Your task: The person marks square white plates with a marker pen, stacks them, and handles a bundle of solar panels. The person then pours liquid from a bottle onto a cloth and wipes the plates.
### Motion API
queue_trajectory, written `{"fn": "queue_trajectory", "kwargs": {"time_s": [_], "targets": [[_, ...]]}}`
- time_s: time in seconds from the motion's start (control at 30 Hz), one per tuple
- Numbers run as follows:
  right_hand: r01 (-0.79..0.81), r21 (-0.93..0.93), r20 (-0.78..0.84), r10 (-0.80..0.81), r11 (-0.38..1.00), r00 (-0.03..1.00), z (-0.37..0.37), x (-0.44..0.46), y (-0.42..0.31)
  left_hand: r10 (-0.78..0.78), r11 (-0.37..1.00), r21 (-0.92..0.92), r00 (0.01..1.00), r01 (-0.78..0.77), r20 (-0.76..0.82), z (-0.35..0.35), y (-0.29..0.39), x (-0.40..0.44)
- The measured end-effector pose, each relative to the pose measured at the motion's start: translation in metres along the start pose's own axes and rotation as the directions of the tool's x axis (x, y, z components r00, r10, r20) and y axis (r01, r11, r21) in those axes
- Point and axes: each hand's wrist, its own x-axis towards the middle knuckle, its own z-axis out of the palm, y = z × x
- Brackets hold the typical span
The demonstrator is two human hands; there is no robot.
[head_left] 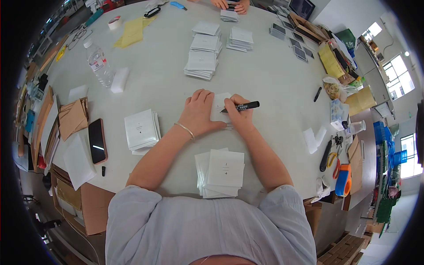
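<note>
My right hand (239,115) grips a black marker pen (249,106), its tip down at a small stack of white cards (218,102) in the middle of the table. My left hand (198,111) lies over the left side of that stack, thumb stretched along its near edge and fingers laid out; it partly hides the cards. Close to my body sits another pile of white cards (226,168), the top one bearing small dark marks. Left of my left forearm is a further card pile (141,129), also with a mark on top.
Several card stacks (201,62) stand farther out, near another person's hands (229,5). At left are a phone (97,141), a pen cap (103,171) and a water bottle (99,64). Scissors (336,167), a cutter (326,154) and an orange tape roll (342,180) lie at right.
</note>
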Motion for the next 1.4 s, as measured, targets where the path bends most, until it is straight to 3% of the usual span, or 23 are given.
{"fn": "queue_trajectory", "kwargs": {"time_s": [0.27, 0.5, 0.77, 0.9, 1.0, 1.07, 1.2, 1.27, 1.33, 1.4], "targets": [[0.124, -0.296, 0.013, -0.126, 0.947, 0.992, 0.004, 0.001, 0.005, 0.001, 1.000, 0.008, 1.000, 0.000, -0.024, 0.000, 0.000, 0.000], [0.131, -0.317, 0.027, -0.129, 0.939, 0.991, 0.004, 0.000, 0.003, -0.001, 1.000, 0.019, 1.000, 0.002, -0.027, 0.002, -0.001, 0.000], [0.042, -0.056, -0.026, -0.044, 0.998, 0.999, 0.003, 0.001, 0.002, -0.007, 0.999, 0.050, 1.000, 0.007, -0.006, 0.001, 0.000, 0.000], [0.037, -0.110, -0.012, -0.038, 0.993, 0.999, 0.003, 0.000, 0.000, -0.001, 0.999, 0.045, 1.000, 0.001, -0.007, 0.000, 0.000, -0.001], [0.017, -0.052, -0.033, -0.018, 0.999, 0.999, 0.001, 0.002, -0.001, 0.008, 0.998, 0.062, 1.000, -0.007, -0.018, -0.003, 0.001, -0.001], [-0.171, 0.168, -0.097, 0.189, 0.971, 0.977, 0.001, 0.003, -0.009, 0.026, 0.996, 0.082, 1.000, -0.026, 0.008, -0.011, 0.006, -0.003], [-0.261, 0.224, -0.231, 0.311, 0.939, 0.922, -0.002, 0.007, -0.020, 0.087, 0.993, 0.075, 0.996, -0.086, -0.001, -0.014, 0.003, 0.001], [-0.230, 0.271, -0.288, 0.307, 0.935, 0.907, -0.004, 0.009, -0.024, 0.057, 0.998, 0.011, 0.997, -0.058, 0.047, -0.017, 0.007, -0.002], [-0.182, 0.381, -0.353, 0.324, 0.906, 0.878, -0.006, 0.012, -0.021, 0.101, 0.995, 0.018, 0.994, -0.101, -0.040, -0.026, 0.014, -0.007], [-0.171, 0.380, -0.332, 0.307, 0.909, 0.892, -0.009, 0.014, -0.018, 0.210, 0.978, -0.052, 0.966, -0.204, 0.151, -0.044, 0.024, -0.013]]}}
